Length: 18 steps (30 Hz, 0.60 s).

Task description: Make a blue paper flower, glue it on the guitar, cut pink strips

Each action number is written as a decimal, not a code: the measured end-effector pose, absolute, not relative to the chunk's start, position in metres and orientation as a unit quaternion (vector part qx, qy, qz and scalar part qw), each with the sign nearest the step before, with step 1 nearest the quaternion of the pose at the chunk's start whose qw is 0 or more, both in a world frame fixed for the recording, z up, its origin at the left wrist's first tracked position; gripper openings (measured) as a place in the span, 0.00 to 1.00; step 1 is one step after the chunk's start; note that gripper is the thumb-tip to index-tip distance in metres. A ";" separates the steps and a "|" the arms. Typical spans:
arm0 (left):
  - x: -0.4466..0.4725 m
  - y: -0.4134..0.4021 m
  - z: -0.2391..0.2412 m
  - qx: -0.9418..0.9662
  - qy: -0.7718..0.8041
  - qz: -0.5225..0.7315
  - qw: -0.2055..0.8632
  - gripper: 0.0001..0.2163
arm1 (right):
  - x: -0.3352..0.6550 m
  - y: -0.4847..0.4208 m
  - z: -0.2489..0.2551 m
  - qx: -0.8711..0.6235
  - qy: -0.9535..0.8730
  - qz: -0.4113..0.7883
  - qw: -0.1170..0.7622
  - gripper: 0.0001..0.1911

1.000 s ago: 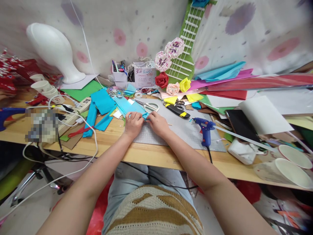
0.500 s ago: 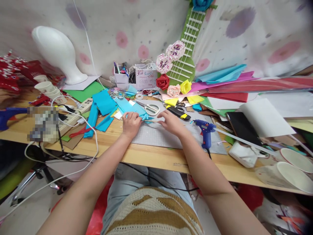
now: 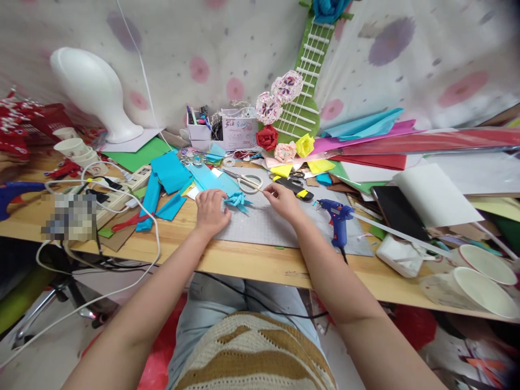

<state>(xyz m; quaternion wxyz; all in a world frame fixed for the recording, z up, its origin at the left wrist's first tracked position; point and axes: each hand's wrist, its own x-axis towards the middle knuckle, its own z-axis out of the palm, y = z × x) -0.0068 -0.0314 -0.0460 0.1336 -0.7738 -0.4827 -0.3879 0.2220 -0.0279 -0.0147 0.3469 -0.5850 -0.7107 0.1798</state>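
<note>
My left hand (image 3: pixel 212 212) rests at the left of the grey cutting mat, its fingers closed around the base of a bunched piece of blue paper (image 3: pixel 239 200) with pointed ends. My right hand (image 3: pixel 281 202) pinches a thin wooden stick (image 3: pixel 259 188) between thumb and fingertips, apart from the paper. Beyond the hands lie white-handled scissors (image 3: pixel 251 184) and a folded light-blue paper strip (image 3: pixel 209 177). A black and yellow utility knife (image 3: pixel 293 188) lies just past my right hand, and a blue glue gun (image 3: pixel 338 219) is to its right.
The cutting mat (image 3: pixel 268 230) lies on the wooden table. Blue paper pieces (image 3: pixel 168 170) and a power strip (image 3: pixel 117 197) with cables are on the left. A green paper guitar (image 3: pixel 306 100) with flowers stands behind. A phone (image 3: pixel 400 211) and paper cups (image 3: pixel 485 292) are on the right.
The stick has come away from the blue paper and tilts up in my right hand. My left hand has shifted slightly left, and more of the bunched paper shows.
</note>
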 end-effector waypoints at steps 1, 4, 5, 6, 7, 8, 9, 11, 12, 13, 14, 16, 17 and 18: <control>-0.010 -0.031 -0.047 -0.752 -0.505 -0.409 0.111 0.16 | 0.221 -0.027 -0.017 -0.590 -0.708 0.178 0.346 0.07; -0.017 -0.023 -0.055 -0.665 -0.573 -0.478 0.001 0.18 | 0.217 -0.025 -0.024 -0.611 -0.701 0.174 0.324 0.09; -0.018 -0.019 -0.058 -0.636 -0.591 -0.492 -0.057 0.18 | 0.215 -0.025 -0.025 -0.621 -0.699 0.172 0.309 0.10; -0.018 -0.015 -0.061 -0.608 -0.605 -0.500 -0.122 0.17 | 0.213 -0.025 -0.026 -0.631 -0.696 0.173 0.294 0.11; -0.017 -0.011 -0.062 -0.581 -0.612 -0.503 -0.185 0.16 | 0.211 -0.025 -0.027 -0.638 -0.694 0.177 0.282 0.11; -0.014 -0.007 -0.061 -0.555 -0.614 -0.504 -0.245 0.16 | 0.208 -0.025 -0.028 -0.640 -0.694 0.186 0.273 0.11; -0.010 -0.005 -0.059 -0.528 -0.613 -0.505 -0.301 0.15 | 0.206 -0.024 -0.028 -0.637 -0.694 0.201 0.269 0.11; -0.001 -0.003 -0.051 -0.472 -0.598 -0.510 -0.401 0.15 | 0.201 -0.023 -0.030 -0.618 -0.697 0.239 0.274 0.11; 0.005 -0.002 -0.045 -0.444 -0.587 -0.506 -0.449 0.15 | 0.199 -0.023 -0.030 -0.605 -0.699 0.256 0.282 0.11; 0.010 -0.002 -0.039 -0.423 -0.576 -0.512 -0.477 0.16 | 0.198 -0.023 -0.031 -0.593 -0.701 0.268 0.292 0.11; 0.015 -0.002 -0.033 -0.414 -0.557 -0.525 -0.493 0.16 | 0.197 -0.023 -0.030 -0.582 -0.704 0.276 0.301 0.11; 0.023 0.001 -0.025 -0.410 -0.511 -0.548 -0.521 0.18 | 0.196 -0.024 -0.028 -0.564 -0.711 0.281 0.313 0.11; 0.025 0.004 -0.023 -0.412 -0.488 -0.554 -0.535 0.19 | 0.196 -0.025 -0.027 -0.558 -0.715 0.280 0.315 0.11; 0.027 0.008 -0.022 -0.415 -0.468 -0.554 -0.549 0.19 | 0.197 -0.026 -0.025 -0.553 -0.720 0.277 0.313 0.11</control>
